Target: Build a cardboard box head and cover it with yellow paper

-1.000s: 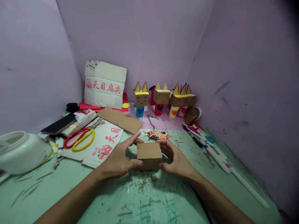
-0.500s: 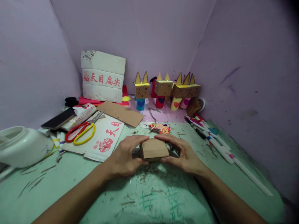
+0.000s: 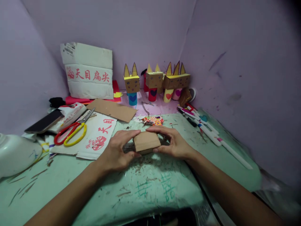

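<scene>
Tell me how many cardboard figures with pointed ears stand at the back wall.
4, maybe: first at left, second, third and fourth close together at right; more may be hidden behind.

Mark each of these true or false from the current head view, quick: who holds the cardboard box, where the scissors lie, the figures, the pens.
1. Both hands, left hand and right hand, hold the cardboard box. True.
2. The scissors are in the right hand. False: they lie on printed white card, left of the hands.
3. Cardboard figures stand at the back wall. True.
4. The pens lie left of the box. False: right.
</scene>
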Demonstrator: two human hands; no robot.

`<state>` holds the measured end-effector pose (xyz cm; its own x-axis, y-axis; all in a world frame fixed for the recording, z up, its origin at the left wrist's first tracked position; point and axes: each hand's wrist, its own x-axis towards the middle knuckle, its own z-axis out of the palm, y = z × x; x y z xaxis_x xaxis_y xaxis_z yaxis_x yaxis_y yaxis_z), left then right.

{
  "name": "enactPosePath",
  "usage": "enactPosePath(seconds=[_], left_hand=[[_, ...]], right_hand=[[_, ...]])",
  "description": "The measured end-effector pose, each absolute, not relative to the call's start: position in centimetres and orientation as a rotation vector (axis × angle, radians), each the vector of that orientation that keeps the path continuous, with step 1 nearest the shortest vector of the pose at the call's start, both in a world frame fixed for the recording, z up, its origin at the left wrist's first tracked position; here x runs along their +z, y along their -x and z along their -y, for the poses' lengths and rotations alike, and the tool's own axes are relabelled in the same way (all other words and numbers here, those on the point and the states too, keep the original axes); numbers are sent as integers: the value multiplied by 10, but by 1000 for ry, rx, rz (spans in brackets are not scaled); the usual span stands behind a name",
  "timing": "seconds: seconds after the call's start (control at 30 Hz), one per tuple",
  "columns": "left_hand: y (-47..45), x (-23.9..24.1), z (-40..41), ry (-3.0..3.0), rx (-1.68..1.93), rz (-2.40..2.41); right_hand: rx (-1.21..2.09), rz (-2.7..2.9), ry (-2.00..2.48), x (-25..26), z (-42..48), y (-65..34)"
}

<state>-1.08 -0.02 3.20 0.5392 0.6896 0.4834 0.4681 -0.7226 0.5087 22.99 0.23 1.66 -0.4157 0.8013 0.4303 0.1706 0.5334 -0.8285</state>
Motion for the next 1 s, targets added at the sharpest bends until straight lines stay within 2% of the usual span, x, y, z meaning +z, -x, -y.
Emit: enactPosePath(seconds=[1.0], left_hand=[[4,34,-3,-2391,901,-1086]], right_hand=[[1083,1764,864,16,-4,-225]])
